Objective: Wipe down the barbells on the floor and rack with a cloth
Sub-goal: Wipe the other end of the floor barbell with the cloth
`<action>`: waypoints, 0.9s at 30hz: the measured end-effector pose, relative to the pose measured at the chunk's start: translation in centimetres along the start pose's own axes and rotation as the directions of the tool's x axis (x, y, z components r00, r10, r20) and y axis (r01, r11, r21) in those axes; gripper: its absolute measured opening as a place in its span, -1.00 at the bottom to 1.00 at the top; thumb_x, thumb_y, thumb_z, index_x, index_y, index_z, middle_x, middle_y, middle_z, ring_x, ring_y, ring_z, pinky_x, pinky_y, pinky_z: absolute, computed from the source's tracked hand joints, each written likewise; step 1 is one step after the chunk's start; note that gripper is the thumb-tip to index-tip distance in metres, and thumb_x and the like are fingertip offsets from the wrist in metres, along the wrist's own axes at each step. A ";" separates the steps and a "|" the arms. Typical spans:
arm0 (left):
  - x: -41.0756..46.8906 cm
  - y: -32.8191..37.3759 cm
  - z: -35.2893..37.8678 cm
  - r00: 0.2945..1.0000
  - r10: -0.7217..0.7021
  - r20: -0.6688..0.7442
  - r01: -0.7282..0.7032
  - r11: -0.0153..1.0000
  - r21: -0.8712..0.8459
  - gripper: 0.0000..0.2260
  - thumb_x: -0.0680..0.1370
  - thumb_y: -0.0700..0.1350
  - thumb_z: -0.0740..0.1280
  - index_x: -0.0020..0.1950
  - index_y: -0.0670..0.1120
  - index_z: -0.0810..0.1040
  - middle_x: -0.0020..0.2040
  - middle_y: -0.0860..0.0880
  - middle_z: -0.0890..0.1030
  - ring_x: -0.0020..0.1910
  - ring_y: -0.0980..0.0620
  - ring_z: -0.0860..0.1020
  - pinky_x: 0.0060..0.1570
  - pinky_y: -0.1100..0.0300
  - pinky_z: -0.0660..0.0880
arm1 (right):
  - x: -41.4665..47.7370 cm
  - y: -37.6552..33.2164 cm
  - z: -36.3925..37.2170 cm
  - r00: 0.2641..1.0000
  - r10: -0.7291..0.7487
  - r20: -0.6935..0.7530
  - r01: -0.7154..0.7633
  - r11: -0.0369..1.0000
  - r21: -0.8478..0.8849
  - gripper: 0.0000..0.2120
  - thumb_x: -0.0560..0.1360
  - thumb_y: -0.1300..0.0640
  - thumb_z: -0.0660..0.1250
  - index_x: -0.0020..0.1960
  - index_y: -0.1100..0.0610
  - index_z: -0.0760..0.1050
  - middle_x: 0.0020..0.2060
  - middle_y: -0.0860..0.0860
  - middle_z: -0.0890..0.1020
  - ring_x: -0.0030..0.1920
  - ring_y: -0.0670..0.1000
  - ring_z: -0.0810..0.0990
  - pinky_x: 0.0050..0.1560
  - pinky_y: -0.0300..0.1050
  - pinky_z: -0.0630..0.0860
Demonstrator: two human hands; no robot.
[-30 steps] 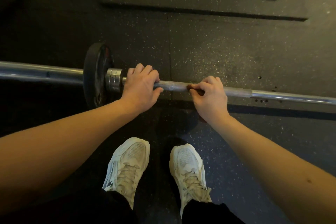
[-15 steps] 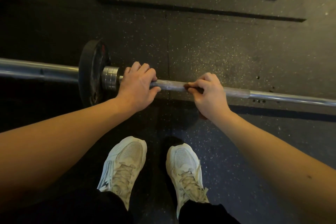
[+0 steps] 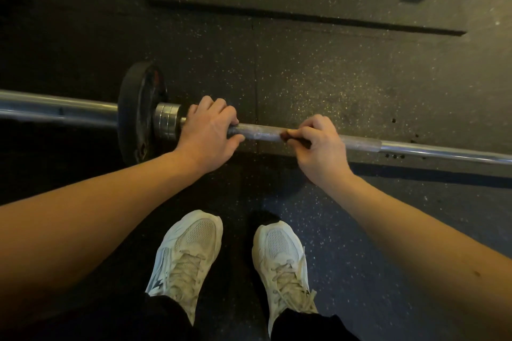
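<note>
The step in hand is the wiping of the barbell, which lies on the floor from 9 to 3 o'clock. The left hand clasps the shaft beside the collar. The right hand, at its 3 o'clock, pinches a small dark cloth against the shaft. The next move probably calls for sliding the cloth toward 3 o'clock with firm pressure. In view are one barbell, one plate, one cloth and two hands.

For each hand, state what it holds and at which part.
The left hand grips the barbell shaft just beside its collar. The right hand pinches a small brown cloth against the shaft further along; most of the cloth is hidden.
</note>
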State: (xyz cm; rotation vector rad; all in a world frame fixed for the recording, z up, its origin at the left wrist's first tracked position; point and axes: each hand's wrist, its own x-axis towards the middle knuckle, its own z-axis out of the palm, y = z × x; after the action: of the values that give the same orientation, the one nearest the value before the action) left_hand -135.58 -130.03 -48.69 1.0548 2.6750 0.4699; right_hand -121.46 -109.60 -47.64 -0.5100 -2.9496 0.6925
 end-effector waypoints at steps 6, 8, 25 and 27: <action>-0.2 0.3 0.2 1.000 -0.007 -0.019 0.007 1.000 0.013 -0.73 0.55 0.11 0.42 0.16 0.03 0.54 0.14 0.01 0.50 0.17 -0.04 0.41 0.21 -0.03 0.40 | 0.4 -2.2 1.2 0.992 0.117 -0.046 -0.113 0.991 0.068 -0.89 0.56 0.13 0.45 0.05 0.13 0.68 -0.06 -0.08 0.45 -0.03 -0.04 0.46 -0.06 0.00 0.56; -0.2 0.3 0.2 1.000 -0.018 -0.020 0.019 1.000 0.015 -0.73 0.54 0.11 0.43 0.17 0.03 0.53 0.14 0.01 0.50 0.18 -0.03 0.41 0.22 -0.02 0.40 | 1.6 -4.1 1.7 0.997 0.079 -0.012 -0.079 0.996 0.045 -0.87 0.58 0.11 0.42 0.08 0.12 0.67 -0.04 -0.07 0.45 0.00 -0.05 0.45 -0.02 -0.05 0.54; -0.6 -1.1 -1.4 0.999 -0.004 0.042 0.001 0.997 0.080 -0.66 0.60 0.13 0.36 0.33 0.05 0.52 0.23 0.05 0.54 0.27 0.00 0.42 0.35 -0.02 0.32 | 0.7 -4.1 2.3 0.999 -0.008 -0.037 0.009 1.000 0.020 -0.88 0.53 0.14 0.48 0.01 0.18 0.66 -0.08 -0.03 0.47 -0.08 -0.04 0.45 -0.21 -0.12 0.49; -0.7 -0.9 -1.3 0.999 -0.022 0.030 0.020 0.997 0.072 -0.69 0.60 0.10 0.36 0.31 0.04 0.53 0.22 0.04 0.54 0.25 -0.01 0.42 0.34 -0.03 0.35 | 1.5 -5.7 3.2 0.997 -0.075 -0.017 0.075 0.997 -0.012 -0.87 0.55 0.11 0.45 0.02 0.17 0.65 -0.07 -0.02 0.47 -0.06 -0.04 0.45 -0.20 -0.10 0.52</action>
State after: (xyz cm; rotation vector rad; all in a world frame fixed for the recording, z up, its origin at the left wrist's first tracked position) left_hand -136.06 -131.40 -47.77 1.0430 2.6916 0.3535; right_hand -125.05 -115.28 -47.98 -0.4020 -2.9413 0.6605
